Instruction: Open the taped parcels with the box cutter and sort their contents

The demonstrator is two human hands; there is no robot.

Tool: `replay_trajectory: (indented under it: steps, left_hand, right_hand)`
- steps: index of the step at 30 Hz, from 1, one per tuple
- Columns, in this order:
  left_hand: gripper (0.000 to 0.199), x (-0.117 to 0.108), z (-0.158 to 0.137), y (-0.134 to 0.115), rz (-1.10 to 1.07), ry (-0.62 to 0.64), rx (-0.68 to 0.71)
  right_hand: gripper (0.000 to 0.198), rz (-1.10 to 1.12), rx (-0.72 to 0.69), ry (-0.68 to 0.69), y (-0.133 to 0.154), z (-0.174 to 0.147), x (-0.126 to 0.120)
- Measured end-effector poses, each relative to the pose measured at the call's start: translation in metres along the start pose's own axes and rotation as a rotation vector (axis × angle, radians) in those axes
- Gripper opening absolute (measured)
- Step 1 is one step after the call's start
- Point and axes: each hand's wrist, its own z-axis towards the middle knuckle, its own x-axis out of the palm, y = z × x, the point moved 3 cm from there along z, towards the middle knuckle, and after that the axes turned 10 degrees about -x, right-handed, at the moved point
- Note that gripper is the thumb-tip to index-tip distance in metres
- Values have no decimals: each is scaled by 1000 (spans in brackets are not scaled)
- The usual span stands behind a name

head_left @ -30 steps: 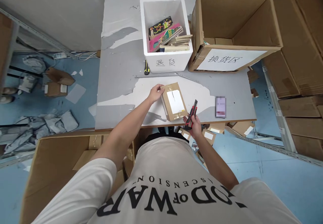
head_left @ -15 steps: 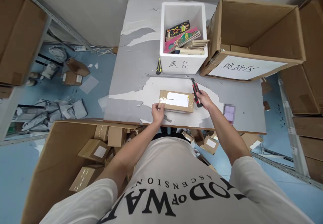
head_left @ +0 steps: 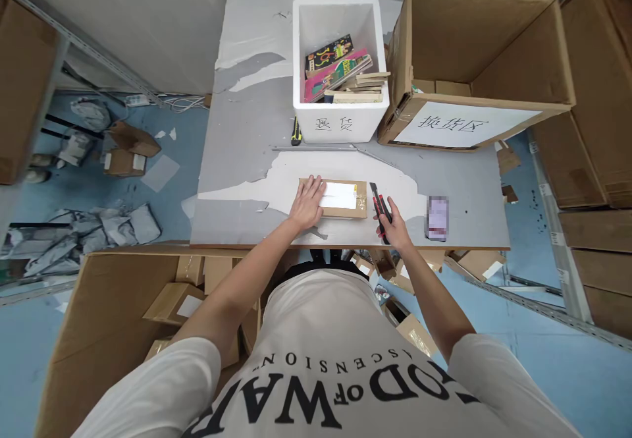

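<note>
A small taped cardboard box (head_left: 361, 209) with a white label on top lies on the worktable (head_left: 232, 115). Flat across its left end rests my left hand (head_left: 308, 201), fingers stretched out, covering that part of the box. My right hand (head_left: 395, 228) is wrapped round a black and red box cutter (head_left: 380, 211), just off the box's right end. The cutter's tip points away from me; how far the blade is out I cannot tell.
At the back stand a white foam box (head_left: 340, 125) with several books and a large open carton (head_left: 402, 115). A yellow and black cutter (head_left: 296, 132) lies by the foam box, a phone (head_left: 437, 217) on the right. A big carton (head_left: 74, 319) of parcels stands below left.
My left hand has moved from gripping the box's near left corner to lying flat on its top. My right hand has drawn the box cutter slightly towards me. The view has shifted a little.
</note>
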Motion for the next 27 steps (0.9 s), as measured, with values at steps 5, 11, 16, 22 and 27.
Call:
replay_trajectory:
  steps: [5, 11, 16, 22, 27]
  left_hand:
    - [94, 6, 7, -4, 74, 23, -2]
    - [107, 7, 7, -7, 86, 22, -31]
    - [108, 6, 6, -7, 68, 9, -24]
    - [106, 6, 4, -8, 81, 18, -40]
    - [105, 7, 4, -8, 70, 7, -45]
  right_hand:
    - [78, 50, 41, 75, -3, -19, 4]
    - [78, 95, 61, 91, -2, -20, 2]
    - [77, 49, 65, 58, 6, -15, 0]
    - [78, 72, 90, 97, 6, -16, -2]
    - [75, 50, 93, 129, 11, -19, -6]
